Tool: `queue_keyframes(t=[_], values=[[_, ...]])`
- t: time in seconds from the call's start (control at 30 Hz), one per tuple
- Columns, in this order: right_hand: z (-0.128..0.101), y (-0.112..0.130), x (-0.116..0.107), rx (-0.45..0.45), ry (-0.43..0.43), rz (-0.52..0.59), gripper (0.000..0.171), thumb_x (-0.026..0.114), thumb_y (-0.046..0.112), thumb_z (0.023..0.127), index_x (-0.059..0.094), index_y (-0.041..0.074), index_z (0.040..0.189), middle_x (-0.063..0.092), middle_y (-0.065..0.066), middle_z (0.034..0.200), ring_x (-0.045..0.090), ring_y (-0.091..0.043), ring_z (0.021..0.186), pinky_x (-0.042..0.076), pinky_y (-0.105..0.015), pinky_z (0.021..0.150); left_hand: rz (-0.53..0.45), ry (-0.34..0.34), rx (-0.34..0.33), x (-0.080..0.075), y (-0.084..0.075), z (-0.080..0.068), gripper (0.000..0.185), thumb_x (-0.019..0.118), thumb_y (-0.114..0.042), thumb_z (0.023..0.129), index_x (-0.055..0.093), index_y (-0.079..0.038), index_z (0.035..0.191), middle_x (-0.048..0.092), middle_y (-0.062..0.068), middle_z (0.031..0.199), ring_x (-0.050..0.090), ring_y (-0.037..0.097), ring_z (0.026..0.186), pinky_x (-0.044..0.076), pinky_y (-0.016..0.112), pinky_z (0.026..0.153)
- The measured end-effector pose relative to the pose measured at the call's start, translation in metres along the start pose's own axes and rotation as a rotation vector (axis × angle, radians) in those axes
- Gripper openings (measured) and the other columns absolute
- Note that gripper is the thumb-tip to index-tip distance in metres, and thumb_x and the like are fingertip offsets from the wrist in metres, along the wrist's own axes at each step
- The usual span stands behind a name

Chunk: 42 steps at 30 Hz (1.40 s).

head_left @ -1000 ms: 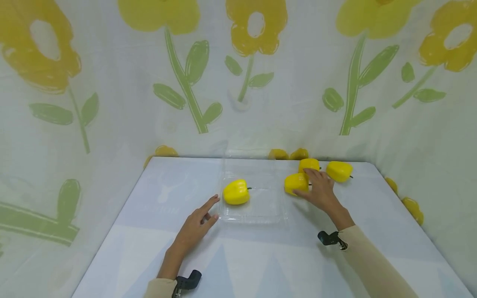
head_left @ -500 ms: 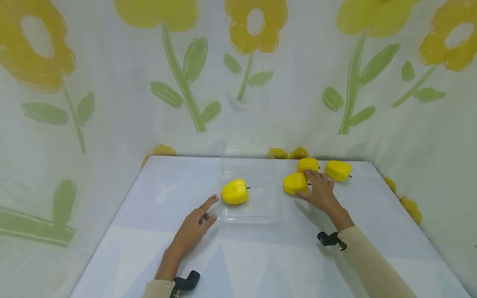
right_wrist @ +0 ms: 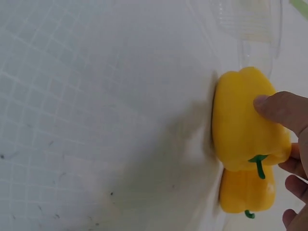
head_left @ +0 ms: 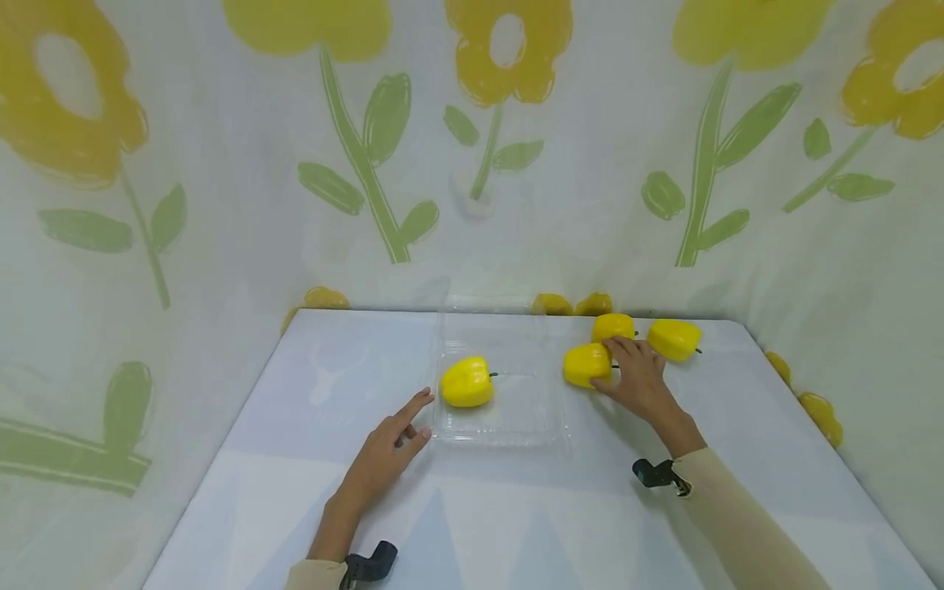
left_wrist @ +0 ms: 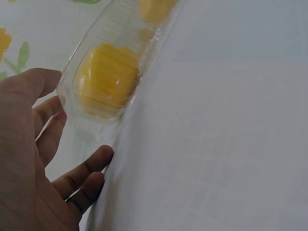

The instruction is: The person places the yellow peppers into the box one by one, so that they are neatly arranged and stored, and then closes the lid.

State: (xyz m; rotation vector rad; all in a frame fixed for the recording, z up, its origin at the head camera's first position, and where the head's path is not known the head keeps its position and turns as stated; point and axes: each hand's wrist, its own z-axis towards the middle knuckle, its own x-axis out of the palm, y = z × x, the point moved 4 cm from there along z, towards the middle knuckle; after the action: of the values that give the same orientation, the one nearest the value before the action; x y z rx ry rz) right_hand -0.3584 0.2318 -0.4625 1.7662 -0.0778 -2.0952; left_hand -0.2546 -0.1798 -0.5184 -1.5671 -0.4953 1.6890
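A clear plastic clamshell container [head_left: 524,410] lies on the table with its lid raised at the back. One yellow bell pepper [head_left: 466,383] sits in its left part. My left hand [head_left: 379,459] is at the container's left edge, fingers loosely extended; in the left wrist view the index fingertip [left_wrist: 55,77] touches the rim. To the right of the container, my right hand [head_left: 640,385] grips another yellow bell pepper [head_left: 584,365] that rests on the table. Its thumb [right_wrist: 279,108] presses the pepper's side in the right wrist view; the other fingers are partly hidden.
Two more yellow bell peppers stand near the table's back edge: one pepper [head_left: 612,326] just behind the gripped one, the other pepper [head_left: 674,338] farther right. A flower-printed cloth [head_left: 560,229] hangs behind the white table [head_left: 501,524].
My right thumb has shifted slightly along the pepper toward its stem end. The left hand and the peppers hold their places; the head view has moved slightly.
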Motion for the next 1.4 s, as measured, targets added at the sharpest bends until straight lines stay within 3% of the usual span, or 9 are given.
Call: queue_keyframes(t=[0.37,0.83,1.1,1.4], values=[[0.0,-0.007,-0.016,-0.02,-0.108,0.051,0.072,0.082,0.034,0.083,0.051,-0.002,0.137,0.046,-0.024,0.141,0.032,-0.046,0.128,0.022,-0.067,0.095,0.005,-0.018,0.018,-0.01,-0.004,0.007,0.056,0.052,-0.05,0.102,0.036,-0.04,0.155,0.037,-0.026,0.152,0.05,0.013,0.091,0.046,0.037,0.08],[-0.012,-0.006,-0.028,0.006,-0.095,0.073,0.073,0.082,0.035,0.084,0.05,-0.001,0.138,0.045,-0.025,0.142,0.03,-0.046,0.131,0.02,-0.066,0.093,0.02,-0.021,0.021,-0.009,0.003,0.003,0.056,0.057,-0.04,0.102,0.037,-0.039,0.154,0.037,-0.024,0.153,0.05,0.013,0.09,0.045,0.038,0.079],[-0.017,-0.004,-0.034,-0.044,-0.148,0.074,0.07,0.084,0.032,0.081,0.053,-0.002,0.134,0.048,-0.024,0.139,0.033,-0.045,0.127,0.021,-0.065,0.09,0.006,-0.008,0.026,-0.006,0.001,0.003,0.056,0.054,-0.047,0.102,0.037,-0.038,0.155,0.037,-0.022,0.154,0.05,0.014,0.09,0.045,0.038,0.079],[-0.023,-0.004,-0.039,-0.03,-0.152,0.076,0.072,0.085,0.031,0.081,0.052,-0.002,0.136,0.047,-0.026,0.14,0.032,-0.046,0.128,0.02,-0.068,0.093,0.013,0.004,0.015,-0.001,-0.001,0.003,0.056,0.054,-0.046,0.102,0.036,-0.038,0.155,0.037,-0.021,0.154,0.049,0.014,0.091,0.045,0.038,0.08]])
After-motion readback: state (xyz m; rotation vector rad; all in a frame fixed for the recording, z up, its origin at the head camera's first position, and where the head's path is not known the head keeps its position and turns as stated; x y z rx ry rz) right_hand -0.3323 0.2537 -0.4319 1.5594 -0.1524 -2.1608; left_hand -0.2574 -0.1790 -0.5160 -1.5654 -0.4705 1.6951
